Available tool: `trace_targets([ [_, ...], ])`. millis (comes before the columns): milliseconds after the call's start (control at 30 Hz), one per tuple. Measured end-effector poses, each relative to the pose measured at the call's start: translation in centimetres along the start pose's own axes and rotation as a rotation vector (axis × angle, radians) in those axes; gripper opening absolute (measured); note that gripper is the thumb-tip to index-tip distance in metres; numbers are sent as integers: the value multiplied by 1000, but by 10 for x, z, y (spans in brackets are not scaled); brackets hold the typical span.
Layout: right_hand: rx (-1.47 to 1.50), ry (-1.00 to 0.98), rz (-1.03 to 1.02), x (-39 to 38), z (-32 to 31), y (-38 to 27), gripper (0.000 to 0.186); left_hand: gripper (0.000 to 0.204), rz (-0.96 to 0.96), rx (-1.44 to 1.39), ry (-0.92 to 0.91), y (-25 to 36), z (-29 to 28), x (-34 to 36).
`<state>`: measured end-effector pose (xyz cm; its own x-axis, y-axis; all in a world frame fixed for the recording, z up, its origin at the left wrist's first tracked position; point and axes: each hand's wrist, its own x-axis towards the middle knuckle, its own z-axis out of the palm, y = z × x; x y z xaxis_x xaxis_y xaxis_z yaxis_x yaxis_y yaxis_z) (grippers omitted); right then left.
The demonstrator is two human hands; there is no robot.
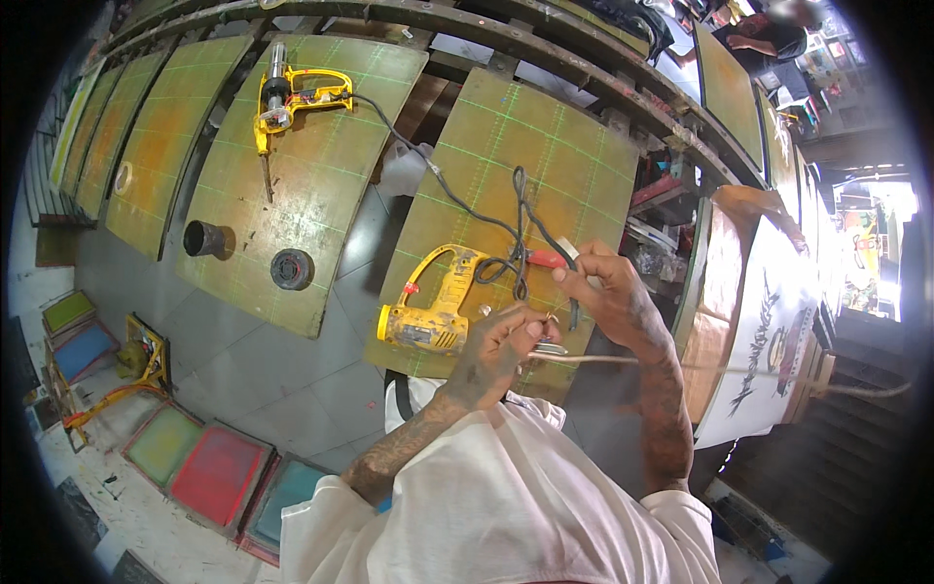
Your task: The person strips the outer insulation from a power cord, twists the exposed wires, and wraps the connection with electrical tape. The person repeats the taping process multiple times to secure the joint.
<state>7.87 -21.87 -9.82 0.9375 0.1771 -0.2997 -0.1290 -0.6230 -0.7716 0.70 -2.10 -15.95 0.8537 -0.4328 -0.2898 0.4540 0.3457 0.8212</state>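
My right hand (608, 287) is closed with its fingertips pinching a black power cable (532, 220). A red piece (547, 259) lies by those fingers; its kind is unclear. My left hand (501, 350) is closed, fingertips together, at the end of a pale cord (608, 359) stretching off to the right. A small silvery thing (552, 347) shows beside these fingertips, too small to name. Just left of my hands, a yellow heat gun housing (428, 304) lies on a green-gridded board (555, 127). The cable runs to an opened yellow heat gun half (292, 97) with a metal barrel.
On the neighbouring board (341, 146) stand a black cylinder (202, 238) and a round black cap (291, 269). A tape roll (124, 178) lies farther left. Framed screens (222, 474) lean at lower left. A printed white sheet (769, 331) is at right. Another person (764, 39) is far right.
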Motion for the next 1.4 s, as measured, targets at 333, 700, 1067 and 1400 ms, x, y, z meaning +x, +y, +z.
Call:
trace_targets([
  [333, -19, -11, -46, -1, -7, -10, 38, 47, 222, 141, -16, 21, -2, -7],
  [700, 267, 58, 103, -13, 1, 7, 27, 37, -262, -61, 67, 24, 6, 1],
  [1067, 618, 170, 58, -67, -11, -44, 30, 35, -482, -216, 3, -49, 13, 19],
  [1400, 618, 295, 74, -102, 24, 6, 25, 42, -425, -153, -1, -40, 15, 10],
])
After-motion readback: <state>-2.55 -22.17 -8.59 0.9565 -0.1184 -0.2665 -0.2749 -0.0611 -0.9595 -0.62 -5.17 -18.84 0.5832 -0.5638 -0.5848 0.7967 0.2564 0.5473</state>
